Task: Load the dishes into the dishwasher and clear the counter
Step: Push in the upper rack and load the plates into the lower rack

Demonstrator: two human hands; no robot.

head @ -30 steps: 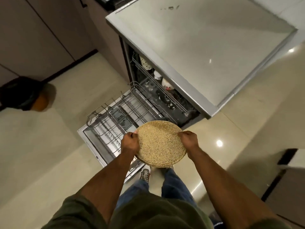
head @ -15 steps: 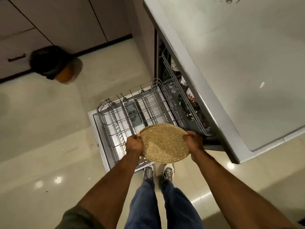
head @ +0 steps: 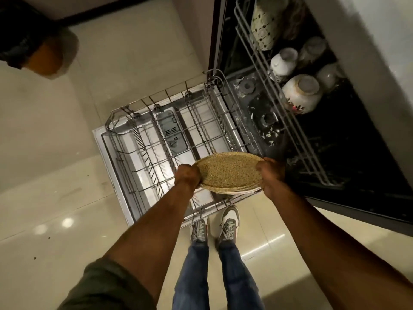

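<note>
A round speckled tan plate [head: 228, 172] hangs above the near right corner of the pulled-out lower rack [head: 156, 139] of the open dishwasher. My left hand [head: 186, 176] grips its left rim and my right hand [head: 271, 175] grips its right rim. A second paler rim shows just under the plate's near edge. The lower rack holds no dishes that I can see. The upper rack [head: 290, 121] at the right carries white cups [head: 301, 90] and a patterned dish [head: 264, 27].
The dishwasher door [head: 105, 151] lies flat on the tiled floor under the rack. My two feet [head: 214, 224] stand at its near edge. A dark and orange bin [head: 38, 45] sits at the far left. The grey counter [head: 380, 41] overhangs the machine at the right.
The view has come closer and lower over the dishwasher. Both hands have kept hold of the plate and carried it down toward the lower rack's near right corner.
</note>
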